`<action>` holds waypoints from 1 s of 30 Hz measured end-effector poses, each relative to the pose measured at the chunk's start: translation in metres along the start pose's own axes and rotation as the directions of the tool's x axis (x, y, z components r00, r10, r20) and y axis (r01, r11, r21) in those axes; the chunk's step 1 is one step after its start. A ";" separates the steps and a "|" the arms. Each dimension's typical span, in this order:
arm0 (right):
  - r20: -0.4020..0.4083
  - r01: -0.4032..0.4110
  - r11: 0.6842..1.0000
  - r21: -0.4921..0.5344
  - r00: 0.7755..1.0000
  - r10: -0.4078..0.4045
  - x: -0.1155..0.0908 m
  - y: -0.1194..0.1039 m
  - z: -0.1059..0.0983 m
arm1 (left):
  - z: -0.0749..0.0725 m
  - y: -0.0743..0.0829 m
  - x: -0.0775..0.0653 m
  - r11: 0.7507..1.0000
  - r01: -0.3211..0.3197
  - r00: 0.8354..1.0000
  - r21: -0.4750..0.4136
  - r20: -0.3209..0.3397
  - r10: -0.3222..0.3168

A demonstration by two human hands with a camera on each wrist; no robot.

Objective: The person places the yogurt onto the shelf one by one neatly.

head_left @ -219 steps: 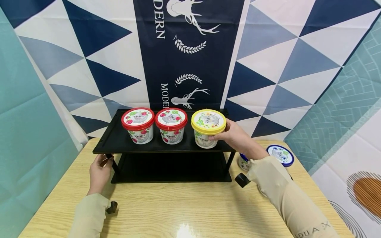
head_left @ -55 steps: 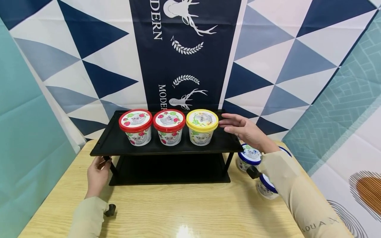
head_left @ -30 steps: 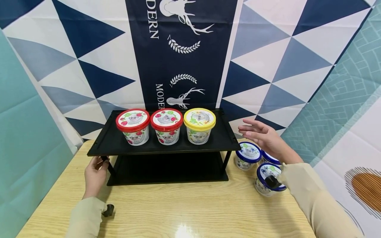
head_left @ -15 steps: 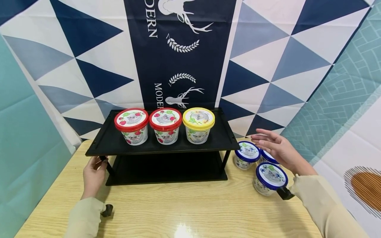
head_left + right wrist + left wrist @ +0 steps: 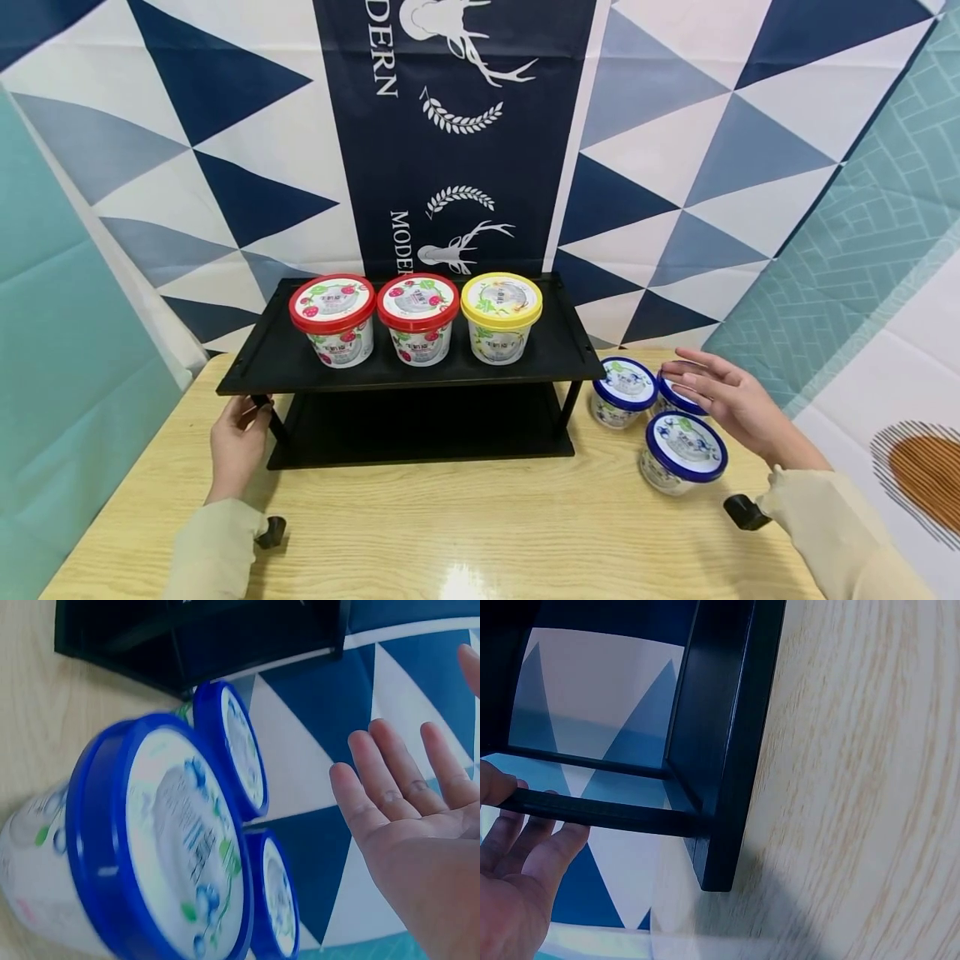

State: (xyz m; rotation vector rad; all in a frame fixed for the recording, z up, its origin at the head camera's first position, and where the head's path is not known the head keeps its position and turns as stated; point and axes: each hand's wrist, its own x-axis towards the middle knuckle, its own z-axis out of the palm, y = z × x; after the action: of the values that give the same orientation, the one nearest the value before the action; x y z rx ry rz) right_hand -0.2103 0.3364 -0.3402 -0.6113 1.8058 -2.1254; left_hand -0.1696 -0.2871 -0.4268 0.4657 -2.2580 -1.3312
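A black two-tier shelf rack point(image 5: 420, 383) stands on the table. My left hand point(image 5: 238, 442) holds its front left leg point(image 5: 607, 811), thumb on one side and fingers on the other in the left wrist view. Along the top tier stand two red-lidded tubs point(image 5: 332, 321) point(image 5: 417, 321) and a yellow-lidded tub point(image 5: 501, 321). To the right of the rack, three blue-lidded tubs point(image 5: 622, 392) point(image 5: 682, 450) point(image 5: 277, 896) sit grouped on the table. My right hand point(image 5: 738, 404), empty with fingers spread, hovers over the rear right one and partly covers it in the head view.
The rack's lower tier point(image 5: 420, 429) sits low over the wooden table point(image 5: 420, 533). A patterned cloth backdrop point(image 5: 465, 167) rises right behind the rack, and teal panels flank both sides.
My right hand let go of the yellow-lidded tub, leaving it on the top tier beside the red-lidded ones, then moved right and down to the blue-lidded tubs. My left hand stayed on the leg.
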 end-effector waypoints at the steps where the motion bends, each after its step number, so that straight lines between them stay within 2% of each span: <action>1: -0.001 0.006 1.000 0.001 1.000 -0.006 -0.003 0.001 -0.002 | 0.000 0.000 0.000 1.000 -0.001 1.000 -0.004 -0.001 0.001; 8: 0.015 0.055 0.996 0.068 0.998 -0.057 -0.021 0.007 -0.015 | 0.002 0.000 0.001 1.000 -0.005 1.000 -0.010 -0.018 0.005; 16: -0.016 0.070 0.997 0.045 0.997 -0.070 -0.044 0.016 -0.030 | 0.002 -0.001 0.002 1.000 -0.003 1.000 -0.002 -0.031 0.003; 23: -0.009 0.071 0.988 0.134 0.997 -0.071 -0.060 0.029 -0.040 | 0.002 0.000 0.001 1.000 -0.017 0.999 -0.008 -0.032 0.017; 30: 0.004 0.085 0.980 0.179 0.996 -0.087 -0.072 0.043 -0.046 | 0.002 0.000 0.000 0.999 -0.022 0.999 -0.026 -0.040 0.021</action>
State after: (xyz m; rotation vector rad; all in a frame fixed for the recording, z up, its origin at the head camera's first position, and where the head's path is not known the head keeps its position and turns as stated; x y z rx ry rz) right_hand -0.1727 0.4029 -0.3975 -0.6649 1.5867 -2.3034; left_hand -0.1712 -0.2856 -0.4276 0.4531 -2.2048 -1.3276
